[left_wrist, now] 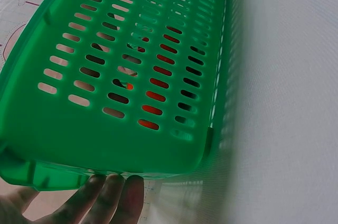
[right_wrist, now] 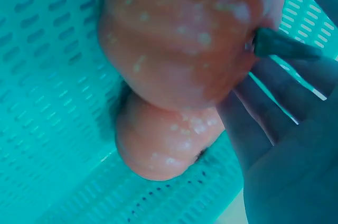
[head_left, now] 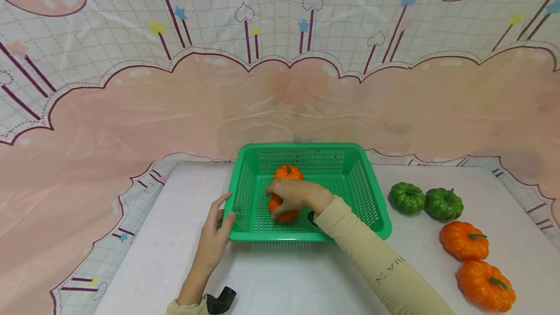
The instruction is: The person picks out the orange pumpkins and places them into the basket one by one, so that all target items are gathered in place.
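Inside a green plastic basket [head_left: 306, 236], my right hand [head_left: 297, 194] curls its fingers and thumb round an orange pumpkin [head_left: 286, 215], partly hidden beneath it. The right wrist view shows that held pumpkin [right_wrist: 185, 39] large, with its green stem toward the palm. Another orange pumpkin [head_left: 288, 172] sits just behind it in the basket, against it in the right wrist view. My left hand [head_left: 214, 232] touches the basket's left side with loosely extended fingers. In the left wrist view, fingertips [left_wrist: 132, 192] lie against the outside of the basket wall [left_wrist: 105, 142].
On the white table [head_left: 175, 218], right of the basket, two green pumpkins [head_left: 407, 198] [head_left: 444, 203] stand side by side. Nearer the front lie two more orange pumpkins [head_left: 463, 240] [head_left: 485, 286]. A patterned pink and white cloth [head_left: 288, 101] hangs behind.
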A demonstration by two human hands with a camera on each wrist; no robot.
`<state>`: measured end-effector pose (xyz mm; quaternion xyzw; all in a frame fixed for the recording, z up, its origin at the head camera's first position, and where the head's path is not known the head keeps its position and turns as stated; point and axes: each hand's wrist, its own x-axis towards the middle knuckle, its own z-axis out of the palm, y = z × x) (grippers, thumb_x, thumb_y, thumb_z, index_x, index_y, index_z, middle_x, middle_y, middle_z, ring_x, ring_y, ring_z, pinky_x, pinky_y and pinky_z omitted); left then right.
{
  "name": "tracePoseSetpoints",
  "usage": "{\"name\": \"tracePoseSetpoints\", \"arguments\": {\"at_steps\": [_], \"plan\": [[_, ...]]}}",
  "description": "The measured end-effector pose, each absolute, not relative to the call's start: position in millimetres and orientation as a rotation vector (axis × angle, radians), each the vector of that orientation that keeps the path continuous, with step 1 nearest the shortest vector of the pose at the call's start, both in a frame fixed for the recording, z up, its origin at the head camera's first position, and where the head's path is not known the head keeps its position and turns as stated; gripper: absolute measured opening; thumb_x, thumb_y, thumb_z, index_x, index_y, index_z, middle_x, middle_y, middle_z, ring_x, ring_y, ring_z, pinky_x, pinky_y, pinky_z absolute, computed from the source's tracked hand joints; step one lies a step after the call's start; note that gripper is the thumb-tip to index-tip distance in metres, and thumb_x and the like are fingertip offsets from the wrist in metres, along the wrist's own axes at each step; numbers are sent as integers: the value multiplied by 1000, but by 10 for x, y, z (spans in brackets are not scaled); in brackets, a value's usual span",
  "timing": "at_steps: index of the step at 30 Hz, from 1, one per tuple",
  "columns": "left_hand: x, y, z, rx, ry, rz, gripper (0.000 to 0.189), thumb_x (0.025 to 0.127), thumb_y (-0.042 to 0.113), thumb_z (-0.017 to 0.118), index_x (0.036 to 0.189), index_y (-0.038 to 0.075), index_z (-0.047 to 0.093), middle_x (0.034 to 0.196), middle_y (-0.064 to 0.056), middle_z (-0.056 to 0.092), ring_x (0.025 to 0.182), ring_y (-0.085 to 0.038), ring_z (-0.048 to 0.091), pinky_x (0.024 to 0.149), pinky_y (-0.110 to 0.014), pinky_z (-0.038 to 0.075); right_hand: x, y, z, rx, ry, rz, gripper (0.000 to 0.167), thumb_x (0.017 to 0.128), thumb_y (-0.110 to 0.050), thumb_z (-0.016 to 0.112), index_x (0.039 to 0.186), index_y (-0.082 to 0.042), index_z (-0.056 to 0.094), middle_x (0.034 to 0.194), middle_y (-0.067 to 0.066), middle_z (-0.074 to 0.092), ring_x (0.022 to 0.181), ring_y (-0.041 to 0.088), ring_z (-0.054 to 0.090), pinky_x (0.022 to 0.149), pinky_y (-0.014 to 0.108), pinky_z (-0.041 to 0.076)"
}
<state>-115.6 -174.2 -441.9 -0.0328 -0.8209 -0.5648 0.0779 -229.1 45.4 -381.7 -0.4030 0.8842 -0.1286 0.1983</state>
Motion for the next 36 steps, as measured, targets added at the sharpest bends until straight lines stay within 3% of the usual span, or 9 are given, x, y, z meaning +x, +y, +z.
{"name": "tracePoseSetpoints", "arguments": {"at_steps": [10,24,29,36], "plan": [[-1155,-1749,-4443,-119,-2445,-1701,46,107,27,47,152,23,37,137,-27,55,126,-40,54,98,-60,41,-2277,463,-3786,-1129,2477,-315,55,89,-34,76,132,-4,58,136,8,56,124,22,53,102,35,44],[-1169,-1745,-4442,-101,-2461,-1655,46,107,25,47,151,23,38,120,-19,64,111,-29,61,88,-37,47,-2203,565,-3651,-1155,2482,-376,58,89,-32,76,136,-4,55,138,9,55,125,21,52,104,36,43],[-1168,-1743,-4437,-105,-2462,-1648,46,107,26,47,151,23,37,120,-19,64,112,-29,61,90,-42,46,-2158,627,-3605,-1152,2498,-393,56,90,-32,75,135,-4,55,138,8,55,127,21,51,105,36,42],[-1161,-1736,-4434,-115,-2450,-1684,46,107,26,46,152,22,36,134,-27,56,125,-40,55,98,-60,42,-2117,710,-3550,-1162,2518,-442,48,89,-28,76,128,-6,61,134,7,57,125,22,53,104,34,43]]}}
